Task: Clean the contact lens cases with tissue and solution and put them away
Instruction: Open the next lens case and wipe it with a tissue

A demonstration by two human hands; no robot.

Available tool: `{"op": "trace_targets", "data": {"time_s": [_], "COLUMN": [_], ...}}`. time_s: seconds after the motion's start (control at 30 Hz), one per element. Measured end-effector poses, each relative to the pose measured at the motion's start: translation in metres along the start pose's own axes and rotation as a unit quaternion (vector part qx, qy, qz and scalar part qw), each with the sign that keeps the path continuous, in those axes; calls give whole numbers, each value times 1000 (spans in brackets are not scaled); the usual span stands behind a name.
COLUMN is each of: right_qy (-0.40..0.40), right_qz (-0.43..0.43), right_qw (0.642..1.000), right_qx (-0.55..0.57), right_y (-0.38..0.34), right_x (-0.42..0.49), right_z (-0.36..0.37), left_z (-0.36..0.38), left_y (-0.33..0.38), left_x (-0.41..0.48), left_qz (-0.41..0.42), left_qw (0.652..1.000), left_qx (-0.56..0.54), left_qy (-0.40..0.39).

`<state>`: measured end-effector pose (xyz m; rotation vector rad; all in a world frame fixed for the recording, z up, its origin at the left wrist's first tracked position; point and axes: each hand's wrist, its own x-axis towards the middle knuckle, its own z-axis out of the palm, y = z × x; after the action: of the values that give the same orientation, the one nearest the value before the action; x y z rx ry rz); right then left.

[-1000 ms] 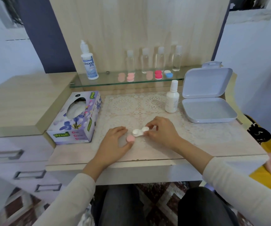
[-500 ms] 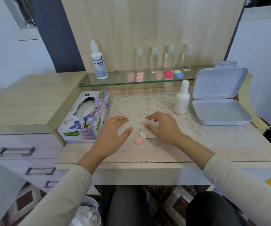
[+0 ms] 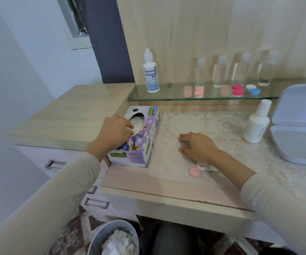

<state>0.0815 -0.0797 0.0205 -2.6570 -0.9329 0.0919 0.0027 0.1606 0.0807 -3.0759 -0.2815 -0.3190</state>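
Contact lens case (image 3: 206, 166) uncapped, tissue being fetched

Judged from how things lie, the job is early: one pink cap (image 3: 195, 171) is off, yet wiping, solution, recapping and storing all remain. At the far left, the left hand (image 3: 118, 132) is at the slot of the tissue box (image 3: 139, 144), thumb and forefinger pinching the tissue (image 3: 137, 123) that sticks up there. Next comes the right hand (image 3: 198, 147), lying on the lace mat (image 3: 185, 122) with fingers relaxed and grasping nothing. The case sits on the desk (image 3: 167, 188) partly hidden beneath that wrist, its cap just beside it, both well apart from the left hand. Farther right stand the white solution bottle (image 3: 257, 126) and the open storage box (image 3: 299, 144). More cases (image 3: 238, 90) wait on the glass shelf (image 3: 167, 97) behind.
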Motion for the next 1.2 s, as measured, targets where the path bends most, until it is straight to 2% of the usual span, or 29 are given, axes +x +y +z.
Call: {"op": "trace_targets", "data": {"time_s": [0.1, 0.3, 0.5, 0.73, 0.97, 1.07, 1.2], "right_qy": [6, 24, 14, 13, 5, 7, 50], "right_qz": [2, -3, -10, -14, -9, -13, -9], "right_qw": [1000, 1000, 1000, 1000, 1000, 998, 986], "right_qx": [0, 3, -7, -9, 8, 62, 158], "right_y": [1, 7, 5, 3, 4, 4, -1], "right_x": [4, 7, 8, 7, 6, 5, -1], "right_z": [4, 12, 9, 6, 6, 2, -14], "left_z": [2, 6, 13, 15, -6, -24, -46], "left_y": [3, 5, 2, -2, 0, 3, 26], "left_x": [12, 30, 36, 32, 28, 31, 24], "left_qz": [11, 55, 75, 53, 24, 15, 46], "left_qw": [997, 990, 990, 998, 992, 982, 966], "left_qx": [62, 109, 94, -13, -91, -155, -240], "left_qy": [-47, -66, -71, 3, 84, 106, 88]}}
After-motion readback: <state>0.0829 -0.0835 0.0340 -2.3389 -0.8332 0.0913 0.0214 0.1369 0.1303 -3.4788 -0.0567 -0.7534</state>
